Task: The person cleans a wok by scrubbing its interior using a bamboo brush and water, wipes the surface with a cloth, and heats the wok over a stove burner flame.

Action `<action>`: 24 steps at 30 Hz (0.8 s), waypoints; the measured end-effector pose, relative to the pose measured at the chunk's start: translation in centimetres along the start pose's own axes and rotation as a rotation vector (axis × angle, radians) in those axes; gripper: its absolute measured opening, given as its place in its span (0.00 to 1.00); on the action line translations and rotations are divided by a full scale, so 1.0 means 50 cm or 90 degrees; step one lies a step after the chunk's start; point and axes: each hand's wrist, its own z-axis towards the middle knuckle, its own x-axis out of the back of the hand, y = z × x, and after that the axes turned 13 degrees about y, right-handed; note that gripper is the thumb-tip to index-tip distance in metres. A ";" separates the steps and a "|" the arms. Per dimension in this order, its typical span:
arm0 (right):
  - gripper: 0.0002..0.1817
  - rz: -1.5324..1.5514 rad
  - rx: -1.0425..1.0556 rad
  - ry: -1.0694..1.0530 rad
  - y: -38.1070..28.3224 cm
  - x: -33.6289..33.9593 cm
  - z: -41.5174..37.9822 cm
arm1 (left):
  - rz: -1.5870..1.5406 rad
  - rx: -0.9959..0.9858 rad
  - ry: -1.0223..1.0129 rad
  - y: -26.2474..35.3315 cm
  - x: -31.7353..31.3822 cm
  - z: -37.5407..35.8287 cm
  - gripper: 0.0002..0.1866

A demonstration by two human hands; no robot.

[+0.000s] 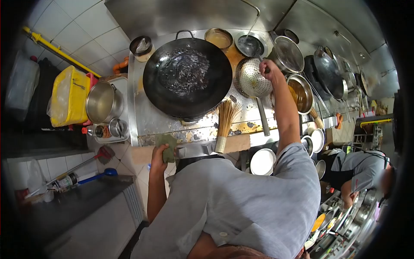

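My left hand (158, 156) is closed around a folded greenish cloth (166, 149) at the front edge of the stove. Stretched toward the back, my right hand (270, 70) grips the dark end of a long handle, likely a ladle's. This handle leads toward a round pan of water (250, 45) under a running tap (258, 15); its far end is hard to make out. Below that hand lies a perforated strainer (253, 78) with its handle pointing forward. A large black wok (187, 77) with shiny wet contents sits to the left. A bamboo brush (227, 118) lies in front.
A pot of brown liquid (300, 93) and a mesh sieve (289, 54) stand at the right. To the left are a steel pot (103, 101) and a yellow bin (69, 97). Another person (358, 170) bends over a counter at far right. White bowls (263, 162) sit lower down.
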 end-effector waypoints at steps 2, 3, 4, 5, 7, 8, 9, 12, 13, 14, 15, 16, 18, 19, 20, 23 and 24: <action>0.11 0.445 -0.198 -0.213 -0.013 0.018 0.019 | 0.003 -0.004 0.004 0.005 -0.007 -0.011 0.21; 0.11 0.442 -0.202 -0.215 -0.005 0.021 0.015 | 0.010 -0.005 0.004 0.007 -0.006 -0.014 0.21; 0.11 0.490 -0.189 -0.262 0.006 0.025 0.002 | 0.008 -0.004 0.008 0.006 -0.002 -0.016 0.21; 0.11 0.537 -0.175 -0.308 0.018 0.032 -0.012 | 0.012 -0.004 0.007 0.003 0.002 -0.014 0.20; 0.13 0.507 -0.134 -0.294 0.044 0.031 -0.069 | 0.017 -0.001 0.008 -0.004 0.011 -0.006 0.20; 0.11 0.508 -0.120 -0.303 0.056 0.030 -0.113 | 0.023 0.029 0.004 -0.006 0.019 0.003 0.18; 0.09 0.510 -0.104 -0.315 0.063 0.023 -0.159 | 0.029 0.054 -0.001 0.000 0.025 0.012 0.17; 0.08 0.454 -0.072 -0.274 0.093 0.012 -0.304 | 0.061 0.002 -0.019 0.007 0.009 0.009 0.15; 0.09 0.445 -0.078 -0.312 0.107 0.009 -0.346 | 0.064 0.004 -0.020 0.003 0.014 0.018 0.15; 0.09 0.442 -0.085 -0.315 0.119 0.002 -0.395 | 0.075 0.012 -0.044 -0.007 0.022 0.033 0.16; 0.10 0.441 -0.090 -0.315 0.134 -0.004 -0.443 | 0.087 0.023 -0.069 -0.012 0.026 0.042 0.17; 0.11 0.453 -0.106 -0.330 0.152 -0.009 -0.483 | 0.094 0.030 -0.073 -0.010 0.021 0.043 0.17; 0.11 0.443 -0.104 -0.331 0.196 -0.026 -0.560 | 0.107 0.043 -0.080 -0.005 0.007 0.043 0.16; 0.11 0.440 -0.103 -0.332 0.221 -0.036 -0.599 | 0.117 0.053 -0.085 -0.004 0.001 0.046 0.16; 0.12 0.459 -0.117 -0.342 0.245 -0.037 -0.626 | 0.120 0.038 -0.084 -0.005 -0.005 0.050 0.16; 0.14 0.497 -0.150 -0.366 0.321 -0.060 -0.707 | 0.145 0.016 -0.101 -0.011 -0.005 0.067 0.16; 0.14 0.508 -0.161 -0.362 0.347 -0.064 -0.720 | 0.151 -0.005 -0.112 -0.011 -0.007 0.075 0.16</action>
